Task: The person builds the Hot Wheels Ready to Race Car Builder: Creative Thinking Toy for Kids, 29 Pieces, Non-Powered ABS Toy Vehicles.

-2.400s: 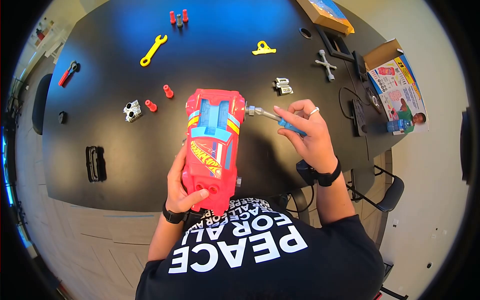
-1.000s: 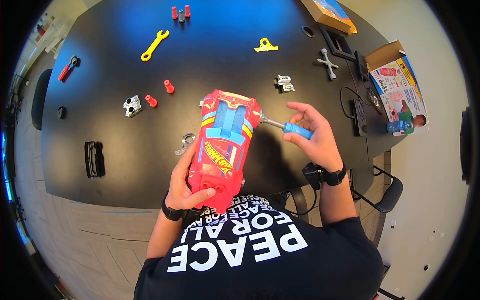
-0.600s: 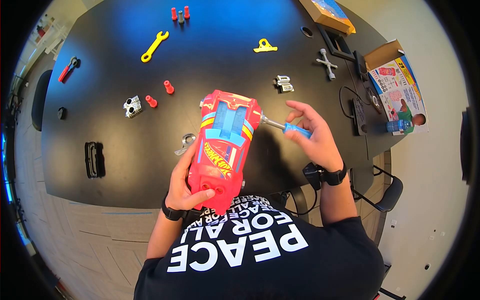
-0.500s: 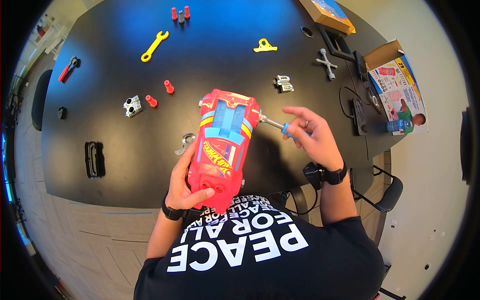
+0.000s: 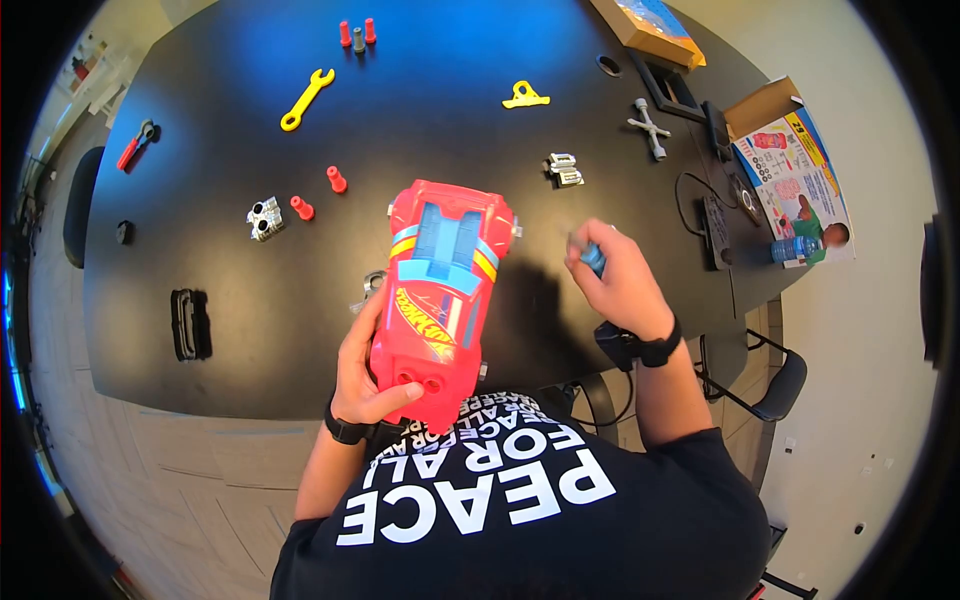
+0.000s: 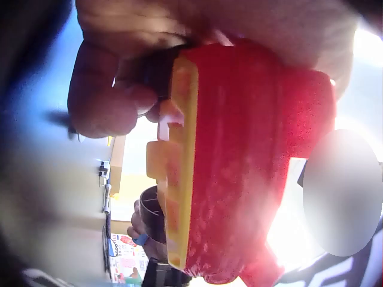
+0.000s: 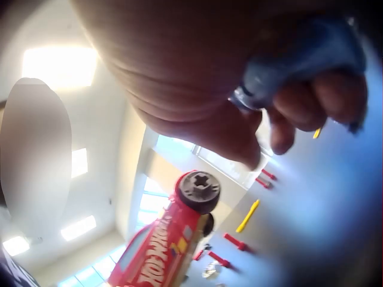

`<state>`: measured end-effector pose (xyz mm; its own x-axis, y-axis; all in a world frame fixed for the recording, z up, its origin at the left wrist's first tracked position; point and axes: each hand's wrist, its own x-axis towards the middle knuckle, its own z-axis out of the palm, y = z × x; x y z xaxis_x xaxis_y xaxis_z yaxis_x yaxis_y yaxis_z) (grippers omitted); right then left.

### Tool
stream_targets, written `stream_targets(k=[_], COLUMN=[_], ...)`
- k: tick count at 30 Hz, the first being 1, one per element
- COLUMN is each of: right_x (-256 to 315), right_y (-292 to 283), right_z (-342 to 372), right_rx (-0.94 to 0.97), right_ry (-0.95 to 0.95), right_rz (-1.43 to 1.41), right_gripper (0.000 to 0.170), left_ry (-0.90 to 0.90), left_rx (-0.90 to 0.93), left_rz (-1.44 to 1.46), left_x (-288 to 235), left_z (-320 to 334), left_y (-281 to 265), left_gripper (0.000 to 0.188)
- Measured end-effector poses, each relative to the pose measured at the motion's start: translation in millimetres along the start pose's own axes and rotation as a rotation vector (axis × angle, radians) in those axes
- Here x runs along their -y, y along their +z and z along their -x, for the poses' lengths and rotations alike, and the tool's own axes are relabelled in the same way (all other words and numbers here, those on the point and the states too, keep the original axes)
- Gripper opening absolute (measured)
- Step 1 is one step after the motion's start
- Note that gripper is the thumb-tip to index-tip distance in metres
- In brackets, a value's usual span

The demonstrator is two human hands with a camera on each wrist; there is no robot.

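Note:
My left hand (image 5: pixel 362 372) grips the near end of a red toy car (image 5: pixel 428 300), thumb on top beside two round holes. The car is held above the table, its blue window panel facing up. Silver hex pieces (image 5: pixel 516 231) stick out at its right side. In my right hand (image 5: pixel 628 288) is a toy screwdriver with a blue handle (image 5: pixel 593 259), apart from the car; its shaft is blurred. Curled fingers wrap that handle (image 7: pixel 299 63) in the right wrist view, where the car's dark wheel (image 7: pixel 200 191) shows a cross-shaped socket. The left wrist view shows the car's yellow-edged underside (image 6: pixel 179 161).
A silver part (image 5: pixel 371 288) lies just beyond my left hand. Farther out are a silver engine piece (image 5: pixel 265 218), red pegs (image 5: pixel 302 208), a yellow wrench (image 5: pixel 306 100), a yellow bracket (image 5: pixel 525 95), a grey cross wrench (image 5: pixel 649 128) and a printed box (image 5: pixel 790 165) with a bottle (image 5: pixel 795 249).
The screwdriver's tip has left the car's right side; my right hand has drawn the tool away and turned it. The car has shifted slightly left in my left hand.

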<state>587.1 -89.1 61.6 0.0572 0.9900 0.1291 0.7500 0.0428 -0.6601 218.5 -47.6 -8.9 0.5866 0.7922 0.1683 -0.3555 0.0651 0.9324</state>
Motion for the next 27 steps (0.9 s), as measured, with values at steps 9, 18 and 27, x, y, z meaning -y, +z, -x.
stream_targets(k=[9, 18, 27], right_x=[65.2, 72.6, 76.2], right_y=[47.7, 48.6, 10.8], right_z=[-29.1, -36.9, -13.5], right_rx=[-0.284, -0.254, -0.042], right_ry=[-0.212, -0.421, -0.041], right_rz=[-0.5, -0.428, -0.273], right_gripper=[0.039, 0.049, 0.061], left_ry=[-0.17, -0.158, -0.098], left_rx=[-0.063, -0.029, -0.156], left_rz=[0.25, 0.463, 0.429], left_x=[-1.8, -5.6, -1.8], left_z=[4.5, 2.0, 6.4], left_y=[-9.8, -8.6, -10.8], left_gripper=[0.121, 0.117, 0.12])
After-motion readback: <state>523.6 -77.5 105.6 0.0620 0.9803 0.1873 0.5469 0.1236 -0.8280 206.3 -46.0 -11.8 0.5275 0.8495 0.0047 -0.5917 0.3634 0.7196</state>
